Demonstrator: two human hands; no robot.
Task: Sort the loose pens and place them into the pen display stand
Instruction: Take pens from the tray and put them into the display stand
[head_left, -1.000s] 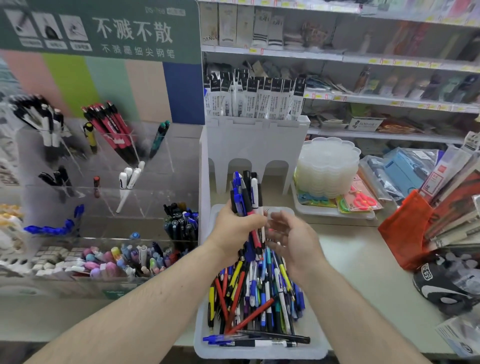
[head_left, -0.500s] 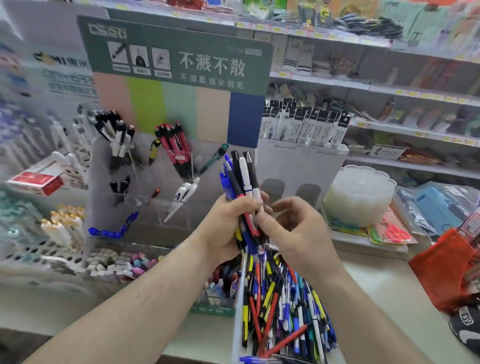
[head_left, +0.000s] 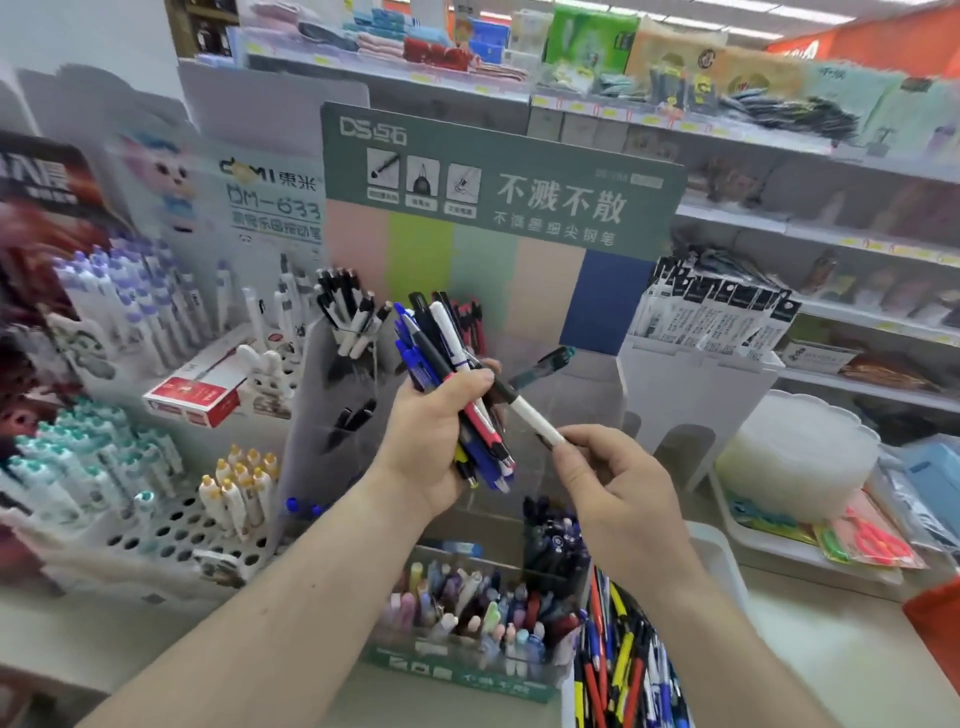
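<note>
My left hand (head_left: 441, 441) grips a bundle of pens (head_left: 439, 358), blue, black, white and red, held upright in front of the clear pen display stand (head_left: 332, 410). My right hand (head_left: 618, 493) pinches the lower end of a white pen with a black cap (head_left: 524, 410), which slants up-left into the bundle. The stand's upper pockets hold black-and-white pens (head_left: 345, 306); red pens show behind the bundle. Below my right forearm lies the white tray (head_left: 719, 561) piled with several loose pens (head_left: 623, 660).
A green sign (head_left: 498, 182) tops the stand. A white peg rack of markers (head_left: 150, 525) stands at left, a red box (head_left: 195, 392) behind it. A white holder of boxed refills (head_left: 711, 322), stacked white lids (head_left: 800, 452) and store shelves fill the right.
The view has swung up and left. My right hand has drawn a white pen partly out of the bundle, moving down-right, while my left hand keeps the bundle raised before the stand.
</note>
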